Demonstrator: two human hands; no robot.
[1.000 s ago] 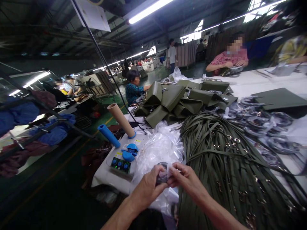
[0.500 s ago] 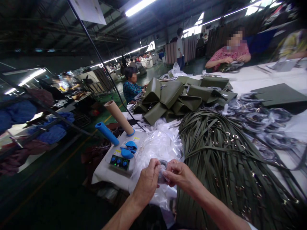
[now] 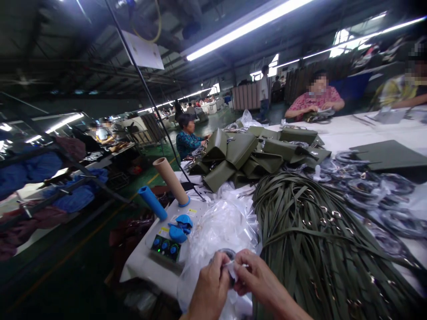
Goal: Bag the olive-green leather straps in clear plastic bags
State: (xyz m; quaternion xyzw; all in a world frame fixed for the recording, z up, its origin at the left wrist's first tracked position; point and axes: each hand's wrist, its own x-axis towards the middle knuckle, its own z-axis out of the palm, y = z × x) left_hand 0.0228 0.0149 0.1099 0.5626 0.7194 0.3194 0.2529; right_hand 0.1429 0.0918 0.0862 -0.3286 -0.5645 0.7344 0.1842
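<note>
A dark coiled strap (image 3: 228, 252) is held low in front of me, over a heap of clear plastic bags (image 3: 223, 222). My left hand (image 3: 211, 284) is closed around the coil's left side, thumb on top. At its right side, the fingertips of my right hand (image 3: 256, 276) pinch a small whitish wrapping piece (image 3: 231, 268); I cannot tell whether it is paper or plastic film. Fingers cover much of the coil. Right beside my right hand lies a large bundle of olive green straps (image 3: 300, 240) with metal clasps.
Olive green bags (image 3: 242, 149) are piled behind the plastic. Several plastic-wrapped coils (image 3: 363, 186) and a flat green bag (image 3: 393, 155) lie to the right. At left stands a grey machine with knobs (image 3: 166, 246), a blue roll (image 3: 151, 202) and a cardboard tube (image 3: 171, 182). Co-workers sit beyond.
My view has tilted upward, so the hands and the table sit lower in the picture. Both hands stay together on the coil, and the whitish piece at the right fingertips shows more.
</note>
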